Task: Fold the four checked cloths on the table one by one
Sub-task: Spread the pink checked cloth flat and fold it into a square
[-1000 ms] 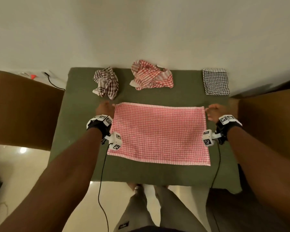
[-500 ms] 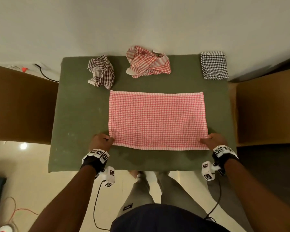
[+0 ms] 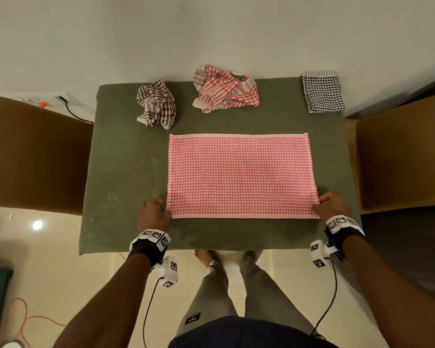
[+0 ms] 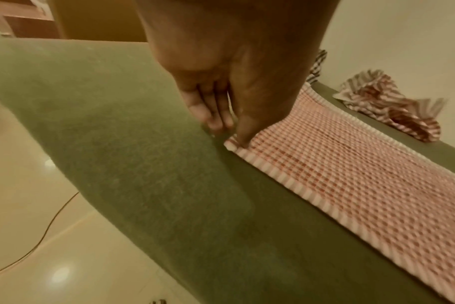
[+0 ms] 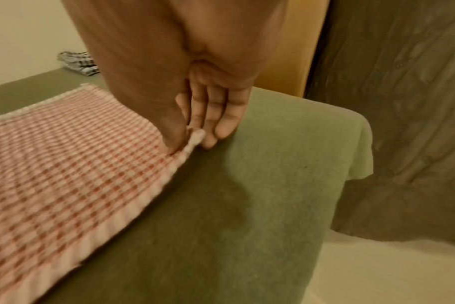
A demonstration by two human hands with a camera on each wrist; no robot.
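Note:
A pink checked cloth [image 3: 240,175] lies flat and spread out on the green table [image 3: 126,159]. My left hand [image 3: 158,209] is at its near left corner; in the left wrist view the thumb of this hand [image 4: 230,133] presses on the corner of the cloth [image 4: 351,164] with the fingers curled beside the edge. My right hand [image 3: 324,203] pinches the near right corner, which is slightly lifted between thumb and fingers [image 5: 190,142]. A crumpled brown checked cloth [image 3: 157,104] and a crumpled red checked cloth [image 3: 225,90] lie at the back. A folded black checked cloth [image 3: 322,92] sits at the back right.
Brown chairs stand at the left [image 3: 33,156] and right [image 3: 399,156] of the table. A wall runs behind the table's far edge. Cables trail over the tiled floor at the lower left [image 3: 35,320]. Bare green tabletop shows left of the pink cloth.
Both hands came from the pink cloth's far corners to its near corners a second ago. Over the last half second they have stayed there, gripping the corners.

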